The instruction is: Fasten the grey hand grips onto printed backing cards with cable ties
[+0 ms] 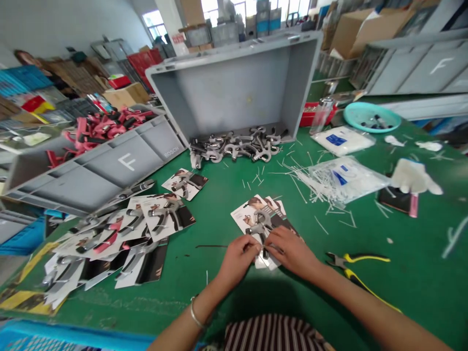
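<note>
A grey hand grip strengthener [260, 219] lies on a printed backing card [242, 214], on top of other cards fanned out beneath it. My left hand [238, 257] is closed at the lower left of the grip, thumb and index finger pinched together; what they pinch is too small to make out. From the right, my right hand [290, 249] covers part of the card, its fingers curled on the grip's lower end. Both hands' fingertips nearly meet there. Loose white cable ties [314, 183] spread from an opened plastic bag [351, 178] further right.
Yellow-handled cutters [351, 261] lie right of my right arm. Carded grips [170, 217] pile up at left, beside a grey crate [127, 163] of red grips. A tipped grey bin [234, 92] with grey grips [234, 146] stands behind. A white glove [415, 176] and turquoise basin [372, 117] are at right.
</note>
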`<act>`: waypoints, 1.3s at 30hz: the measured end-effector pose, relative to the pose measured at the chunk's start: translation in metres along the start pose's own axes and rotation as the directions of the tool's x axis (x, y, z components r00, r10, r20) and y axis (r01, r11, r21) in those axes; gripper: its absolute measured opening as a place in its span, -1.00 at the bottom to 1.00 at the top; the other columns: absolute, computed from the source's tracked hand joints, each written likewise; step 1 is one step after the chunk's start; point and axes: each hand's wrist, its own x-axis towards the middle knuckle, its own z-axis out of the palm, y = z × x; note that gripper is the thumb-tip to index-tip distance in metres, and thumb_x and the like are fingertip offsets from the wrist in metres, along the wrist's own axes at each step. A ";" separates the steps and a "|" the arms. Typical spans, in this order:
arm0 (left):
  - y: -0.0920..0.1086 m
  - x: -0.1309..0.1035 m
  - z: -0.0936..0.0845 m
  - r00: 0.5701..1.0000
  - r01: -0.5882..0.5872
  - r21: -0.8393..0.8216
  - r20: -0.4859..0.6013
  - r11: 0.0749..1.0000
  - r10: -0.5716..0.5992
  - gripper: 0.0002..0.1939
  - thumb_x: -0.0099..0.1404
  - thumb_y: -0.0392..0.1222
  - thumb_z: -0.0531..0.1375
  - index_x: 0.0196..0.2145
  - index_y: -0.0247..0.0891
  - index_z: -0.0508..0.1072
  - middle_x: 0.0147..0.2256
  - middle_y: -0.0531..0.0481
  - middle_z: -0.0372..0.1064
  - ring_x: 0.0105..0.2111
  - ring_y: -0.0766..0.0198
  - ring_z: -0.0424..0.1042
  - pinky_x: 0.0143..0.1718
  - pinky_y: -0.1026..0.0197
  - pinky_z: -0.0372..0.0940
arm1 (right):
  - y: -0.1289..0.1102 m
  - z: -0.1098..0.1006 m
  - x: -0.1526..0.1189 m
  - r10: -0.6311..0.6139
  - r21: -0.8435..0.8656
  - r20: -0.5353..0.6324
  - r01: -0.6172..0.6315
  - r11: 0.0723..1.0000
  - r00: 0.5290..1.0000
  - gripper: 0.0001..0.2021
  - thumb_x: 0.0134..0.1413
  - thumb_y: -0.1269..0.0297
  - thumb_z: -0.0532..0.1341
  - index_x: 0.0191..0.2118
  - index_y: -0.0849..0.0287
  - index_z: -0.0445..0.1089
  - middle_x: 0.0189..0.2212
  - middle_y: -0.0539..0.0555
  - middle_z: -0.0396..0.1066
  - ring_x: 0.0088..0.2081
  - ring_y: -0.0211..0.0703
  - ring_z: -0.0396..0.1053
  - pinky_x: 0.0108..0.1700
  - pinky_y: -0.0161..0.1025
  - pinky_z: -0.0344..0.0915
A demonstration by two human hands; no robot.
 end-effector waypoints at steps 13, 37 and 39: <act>-0.047 0.000 0.024 0.902 -0.181 0.558 -0.234 0.810 0.363 -0.80 0.33 -0.25 0.15 -0.09 -0.26 0.35 0.10 -0.28 0.28 0.12 -0.04 0.24 0.17 -0.17 0.16 | 0.003 0.026 0.003 0.156 0.415 -0.234 -0.046 0.909 0.960 -0.87 0.29 0.33 0.12 -0.32 0.11 0.33 -0.26 0.05 0.44 -0.11 -0.07 0.29 0.00 -0.08 0.17; -0.031 0.039 -0.004 0.970 0.138 0.593 -0.243 0.794 0.012 -0.48 0.16 0.11 0.23 -0.06 -0.35 0.41 0.12 -0.31 0.25 0.14 -0.17 0.19 0.15 -0.15 0.08 | 0.077 -0.051 -0.167 0.356 -0.506 -0.032 -0.322 0.800 0.934 0.00 -0.11 -0.15 0.31 0.38 0.17 -0.06 0.28 0.38 0.09 0.24 0.48 0.06 0.07 0.33 0.16; -0.025 0.045 0.000 0.972 0.116 0.563 -0.235 0.818 0.024 -0.61 0.15 -0.02 0.25 -0.15 -0.34 0.45 0.08 -0.28 0.30 0.13 -0.13 0.22 0.15 -0.12 0.09 | 0.102 -0.061 -0.198 0.429 -0.552 -0.004 -0.360 0.752 0.903 -0.06 -0.15 -0.15 0.30 0.33 0.20 0.08 0.18 0.43 0.23 0.09 0.51 0.24 -0.07 0.32 0.27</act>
